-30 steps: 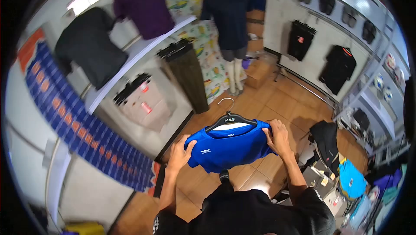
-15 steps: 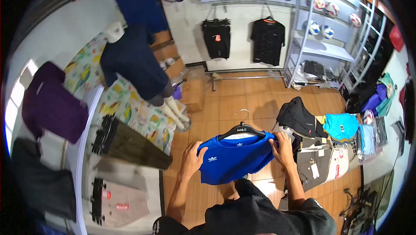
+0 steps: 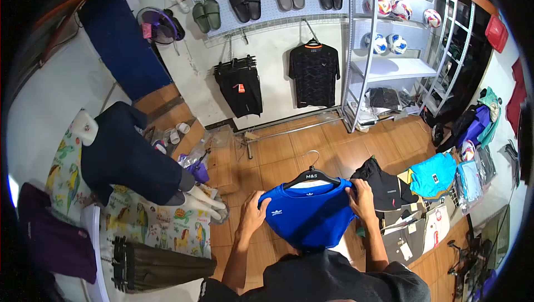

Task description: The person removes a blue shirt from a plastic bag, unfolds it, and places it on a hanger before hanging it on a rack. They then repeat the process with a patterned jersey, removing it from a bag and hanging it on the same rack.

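Observation:
A blue T-shirt (image 3: 311, 218) with a small white chest logo hangs on a black hanger (image 3: 312, 177) marked M&S, its metal hook pointing up. My left hand (image 3: 253, 213) grips the shirt at its left shoulder, thumb on top. At the opposite shoulder, my right hand (image 3: 360, 198) is closed on the cloth. The shirt is held out in front of my body at about waist height; its lower part folds toward me and is partly hidden by my dark top.
Folded clothes, including a black garment (image 3: 384, 188) and a turquoise one (image 3: 433, 175), lie at my right. A dressed mannequin (image 3: 130, 154) stands at the left. Ahead are a metal shelf (image 3: 395, 69) with balls, a hanging black T-shirt (image 3: 314, 74) and slides (image 3: 245, 4).
My view has tilted up and turned a little, so the wall display sits lower and further left. Both hands keep hold of the blue T-shirt, which has shifted only slightly.

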The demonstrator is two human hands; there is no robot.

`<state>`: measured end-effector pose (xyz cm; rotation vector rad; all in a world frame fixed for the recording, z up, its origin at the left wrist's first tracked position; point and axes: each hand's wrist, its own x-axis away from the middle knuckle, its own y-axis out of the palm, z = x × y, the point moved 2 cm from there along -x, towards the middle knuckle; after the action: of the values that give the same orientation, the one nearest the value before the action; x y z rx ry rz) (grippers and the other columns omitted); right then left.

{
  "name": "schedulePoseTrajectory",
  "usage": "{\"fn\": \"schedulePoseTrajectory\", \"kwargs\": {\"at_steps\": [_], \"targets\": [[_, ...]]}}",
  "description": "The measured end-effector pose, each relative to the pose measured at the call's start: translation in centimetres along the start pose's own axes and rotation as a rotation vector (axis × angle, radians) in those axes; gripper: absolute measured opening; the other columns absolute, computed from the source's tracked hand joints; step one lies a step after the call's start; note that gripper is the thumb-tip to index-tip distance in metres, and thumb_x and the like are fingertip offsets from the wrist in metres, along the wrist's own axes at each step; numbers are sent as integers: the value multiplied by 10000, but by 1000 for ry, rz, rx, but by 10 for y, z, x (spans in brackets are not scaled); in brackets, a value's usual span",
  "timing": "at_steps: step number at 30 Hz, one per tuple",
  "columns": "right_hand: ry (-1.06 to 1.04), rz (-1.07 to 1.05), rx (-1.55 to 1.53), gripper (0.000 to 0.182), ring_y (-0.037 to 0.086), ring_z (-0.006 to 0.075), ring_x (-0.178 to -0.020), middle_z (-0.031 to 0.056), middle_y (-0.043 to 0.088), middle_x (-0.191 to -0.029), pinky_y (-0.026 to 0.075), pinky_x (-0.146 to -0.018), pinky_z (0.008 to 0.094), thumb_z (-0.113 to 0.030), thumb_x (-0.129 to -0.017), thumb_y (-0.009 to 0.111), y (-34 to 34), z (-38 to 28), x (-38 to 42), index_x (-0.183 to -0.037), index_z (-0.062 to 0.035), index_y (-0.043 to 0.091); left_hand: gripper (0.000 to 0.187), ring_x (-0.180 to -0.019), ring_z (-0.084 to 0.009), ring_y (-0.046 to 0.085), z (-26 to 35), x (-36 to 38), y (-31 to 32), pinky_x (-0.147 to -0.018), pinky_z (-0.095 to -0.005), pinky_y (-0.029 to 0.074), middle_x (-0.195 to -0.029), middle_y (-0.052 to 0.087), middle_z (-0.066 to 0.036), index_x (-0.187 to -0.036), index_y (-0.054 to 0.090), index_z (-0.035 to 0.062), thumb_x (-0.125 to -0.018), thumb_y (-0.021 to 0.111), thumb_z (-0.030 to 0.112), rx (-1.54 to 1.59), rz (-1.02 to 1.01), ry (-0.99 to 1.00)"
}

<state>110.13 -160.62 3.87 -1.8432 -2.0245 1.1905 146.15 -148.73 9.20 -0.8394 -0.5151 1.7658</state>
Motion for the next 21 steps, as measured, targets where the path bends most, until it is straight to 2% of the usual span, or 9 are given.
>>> {"fn": "schedulePoseTrajectory", "kwargs": {"at_steps": [8, 16, 19, 21], "targets": [[19, -15, 42, 265, 603, 447, -1076, 223, 676, -1108, 470, -969, 520, -152, -954, 704, 45, 63, -135, -1175, -15, 655, 267, -1012, -443, 682, -54, -155, 53, -877, -457, 542, -1057, 707, -230, -1141, 672, -11, -1024, 693, 227, 45, -38, -1], [118, 77, 141, 272, 617, 440, -1087, 204, 678, -1130, 462, -987, 537, -153, -953, 707, 93, 113, -300, -1197, -41, 660, 285, -1045, -417, 684, -120, -360, 105, -891, -450, 544, -1086, 709, -217, -1149, 672, -5, -1033, 686, 254, 155, -138, 26], [173, 129, 164, 261, 624, 431, -1102, 191, 681, -1122, 459, -988, 527, -129, -946, 704, 100, 135, -361, -1192, -52, 661, 291, -1013, -409, 684, -118, -438, 123, -889, -436, 534, -1056, 698, -217, -1155, 671, -7, -1052, 663, 264, 82, -106, 181], [190, 164, 159, 250, 620, 430, -1088, 192, 681, -1118, 459, -982, 518, -116, -944, 701, 104, 146, -393, -1182, -50, 664, 265, -1025, -411, 678, -126, -485, 137, -891, -447, 534, -1061, 699, -209, -1142, 675, -2, -1034, 684, 239, 100, -140, 206]]}}
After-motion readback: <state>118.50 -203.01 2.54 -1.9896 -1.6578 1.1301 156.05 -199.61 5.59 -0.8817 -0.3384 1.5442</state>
